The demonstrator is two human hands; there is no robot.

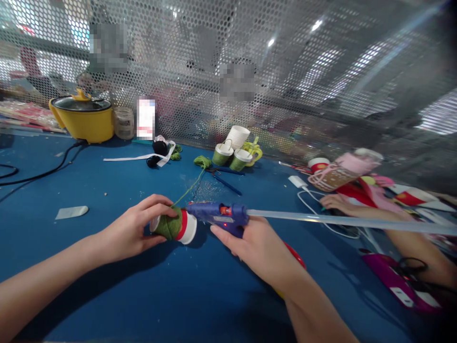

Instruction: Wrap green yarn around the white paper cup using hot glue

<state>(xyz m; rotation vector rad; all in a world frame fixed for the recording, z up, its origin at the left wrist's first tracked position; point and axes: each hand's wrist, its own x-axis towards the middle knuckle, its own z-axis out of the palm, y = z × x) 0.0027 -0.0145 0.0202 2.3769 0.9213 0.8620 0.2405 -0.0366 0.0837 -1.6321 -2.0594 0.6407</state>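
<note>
Currently holding a paper cup point(174, 226) on its side in the left hand point(143, 219), over the front middle of the blue table point(117, 295), with a white end toward the right. Pinching it with bent fingers over the top and thumb below, on the part wrapped in green yarn point(170, 227); next to that wrap, a red band point(183, 226). Gripping a blue glue gun point(217, 217) by the handle in the right hand point(262, 243), nozzle at the upper side of the cup; cannot tell whether touching. From the gun's rear, a long clear glue stick point(307, 216) toward the right. Behind the cup, along a green strand point(189, 190), a small yarn bundle point(203, 162), with two yarn-wrapped cups point(223, 156) just right of it. Farther left, a yellow pot point(89, 124) beside a glass jar point(124, 124). Over at right, another person's hand point(339, 204), then, nearer the front, a purple power strip point(383, 271).
</note>
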